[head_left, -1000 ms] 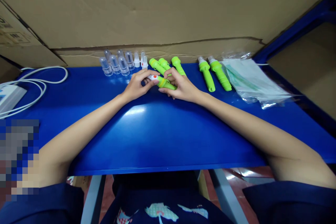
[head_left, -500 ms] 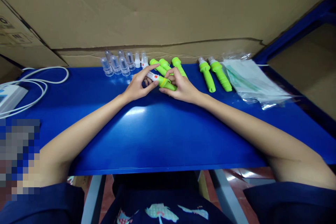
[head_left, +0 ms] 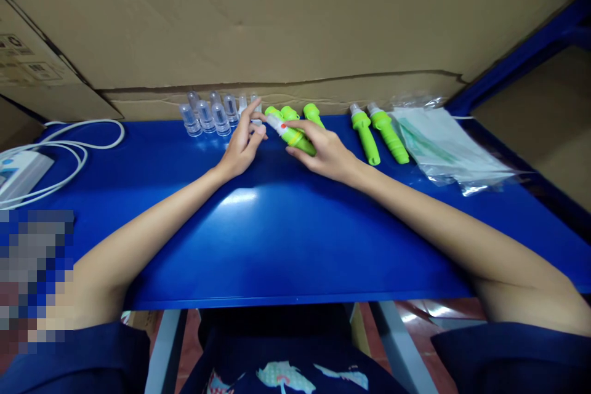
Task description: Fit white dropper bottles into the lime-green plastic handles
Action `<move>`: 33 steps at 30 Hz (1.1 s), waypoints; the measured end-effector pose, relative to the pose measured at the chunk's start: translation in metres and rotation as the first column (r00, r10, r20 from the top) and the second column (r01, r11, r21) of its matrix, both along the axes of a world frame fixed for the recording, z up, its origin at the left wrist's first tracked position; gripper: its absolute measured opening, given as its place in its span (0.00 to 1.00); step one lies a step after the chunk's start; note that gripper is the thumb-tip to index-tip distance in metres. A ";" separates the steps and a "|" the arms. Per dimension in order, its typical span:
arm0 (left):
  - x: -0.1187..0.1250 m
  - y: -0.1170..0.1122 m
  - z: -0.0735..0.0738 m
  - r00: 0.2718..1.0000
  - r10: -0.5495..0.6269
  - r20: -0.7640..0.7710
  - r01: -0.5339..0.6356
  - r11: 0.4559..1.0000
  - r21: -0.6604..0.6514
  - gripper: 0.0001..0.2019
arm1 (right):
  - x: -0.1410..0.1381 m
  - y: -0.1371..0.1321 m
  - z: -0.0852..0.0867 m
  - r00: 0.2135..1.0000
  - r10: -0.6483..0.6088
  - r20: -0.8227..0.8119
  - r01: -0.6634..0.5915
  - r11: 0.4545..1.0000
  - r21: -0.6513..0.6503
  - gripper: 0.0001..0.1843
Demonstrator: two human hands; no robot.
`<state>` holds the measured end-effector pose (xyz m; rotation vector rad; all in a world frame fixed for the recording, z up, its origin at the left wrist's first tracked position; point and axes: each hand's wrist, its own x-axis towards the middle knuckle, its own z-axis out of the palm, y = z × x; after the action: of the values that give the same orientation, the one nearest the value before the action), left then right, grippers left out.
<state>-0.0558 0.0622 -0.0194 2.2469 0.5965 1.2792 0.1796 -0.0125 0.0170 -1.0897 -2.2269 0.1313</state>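
Note:
My right hand (head_left: 330,152) is closed around a lime-green handle (head_left: 295,136), tilted, with a white piece (head_left: 274,123) bearing a red button in its upper left end. My left hand (head_left: 240,146) is just left of that end, thumb and fingers apart, with nothing seen in it. Several clear plastic caps (head_left: 204,118) stand behind my left hand. Small white pieces (head_left: 242,103) are partly hidden by its fingers. Behind the held handle lie more green handles (head_left: 312,112), partly covered by my right hand.
Two green handles with clear tips (head_left: 367,138) lie to the right, beside a plastic bag with white contents (head_left: 446,141). A white cable (head_left: 76,144) coils at the left on the blue table (head_left: 277,246). Cardboard (head_left: 277,24) rises along the back.
My left hand has come off the white piece and moved slightly left, its fingers opening. The right hand still holds the green handle, with the white piece and red button now more exposed.

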 end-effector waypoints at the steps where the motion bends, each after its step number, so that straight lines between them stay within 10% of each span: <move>1: -0.001 0.002 0.000 1.000 0.027 0.009 -0.027 1.000 -0.004 0.30 | 0.003 0.001 0.004 0.998 -0.058 0.000 0.058 0.998 0.022 0.27; 10: 0.000 -0.002 0.001 1.000 0.025 -0.008 -0.025 1.000 -0.015 0.27 | 0.050 0.024 0.015 0.833 -0.552 0.039 0.551 0.834 0.036 0.30; 20: 0.002 -0.008 0.007 1.000 0.015 0.004 -0.015 1.000 -0.014 0.22 | 0.069 0.034 0.005 0.701 -0.680 0.215 0.702 0.711 -0.039 0.30; 33: 0.003 -0.013 0.011 0.998 0.027 -0.053 -0.027 1.000 -0.003 0.24 | 0.095 0.054 -0.023 0.799 -0.591 0.108 0.575 0.805 0.149 0.27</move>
<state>-0.0528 0.0492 -0.0082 2.2832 0.6504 1.2332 0.2746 0.0412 -0.0064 -1.7172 -1.8838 -0.3467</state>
